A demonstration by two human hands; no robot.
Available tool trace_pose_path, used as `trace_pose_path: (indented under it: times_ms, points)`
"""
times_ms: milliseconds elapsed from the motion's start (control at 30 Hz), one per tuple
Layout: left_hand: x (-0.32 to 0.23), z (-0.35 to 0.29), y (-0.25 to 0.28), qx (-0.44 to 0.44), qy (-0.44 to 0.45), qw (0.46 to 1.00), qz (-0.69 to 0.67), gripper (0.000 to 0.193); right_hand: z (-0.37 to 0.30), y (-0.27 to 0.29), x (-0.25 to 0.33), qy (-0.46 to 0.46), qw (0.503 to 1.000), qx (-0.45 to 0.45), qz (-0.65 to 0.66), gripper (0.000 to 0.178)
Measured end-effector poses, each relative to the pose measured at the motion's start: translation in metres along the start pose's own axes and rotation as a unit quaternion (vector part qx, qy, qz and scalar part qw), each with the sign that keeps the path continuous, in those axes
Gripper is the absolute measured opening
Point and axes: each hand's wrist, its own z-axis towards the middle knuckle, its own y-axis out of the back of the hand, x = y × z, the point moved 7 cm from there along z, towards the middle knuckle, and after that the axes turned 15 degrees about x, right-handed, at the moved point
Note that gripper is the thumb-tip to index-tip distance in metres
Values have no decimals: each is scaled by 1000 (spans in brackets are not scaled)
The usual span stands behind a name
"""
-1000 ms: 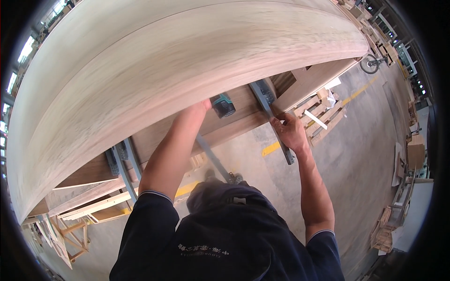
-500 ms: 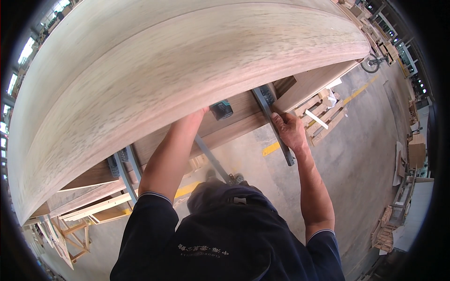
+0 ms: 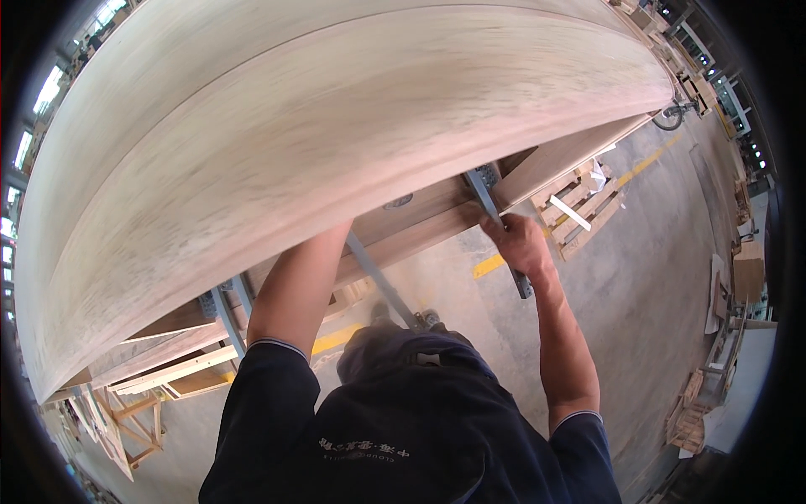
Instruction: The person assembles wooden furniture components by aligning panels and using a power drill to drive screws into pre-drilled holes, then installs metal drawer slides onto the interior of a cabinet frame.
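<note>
My left forearm point(image 3: 304, 281) reaches under the curved edge of a large pale wooden top point(image 3: 353, 126), which hides that hand and its fingers. Just to the right of the forearm, a small dark piece of what looks like a cordless tool's battery end point(image 3: 398, 202) shows below the edge. My right hand point(image 3: 524, 244) is closed around a grey metal drawer slide point(image 3: 482, 191) that sticks out from under the top toward me; its fingers are slightly blurred. The slide's near end emerges below the hand.
More metal slides point(image 3: 227, 315) project at the left, and another grey bar point(image 3: 378, 273) extends in the middle. A wooden side panel point(image 3: 579, 160) stands at the right. On the concrete floor lie a pallet point(image 3: 579, 210) with scraps and, at the left, a wooden frame point(image 3: 138, 424).
The left hand and most of the tool have gone from sight under the top. My right hand has shifted slightly down the slide, its fingers now wrapped round it. The view has moved a little.
</note>
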Motion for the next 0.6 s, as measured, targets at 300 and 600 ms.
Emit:
trace_pose_path:
  times_ms: [300, 600]
  points:
    - [-2, 8, 20, -38, -15, 999, 30, 25, 8, -8, -4, 0, 1000, 14, -19, 44]
    - [-3, 8, 31, -59, -3, 998, -2, 28, 6, -7, 0, -13, 999, 21, -33, 46]
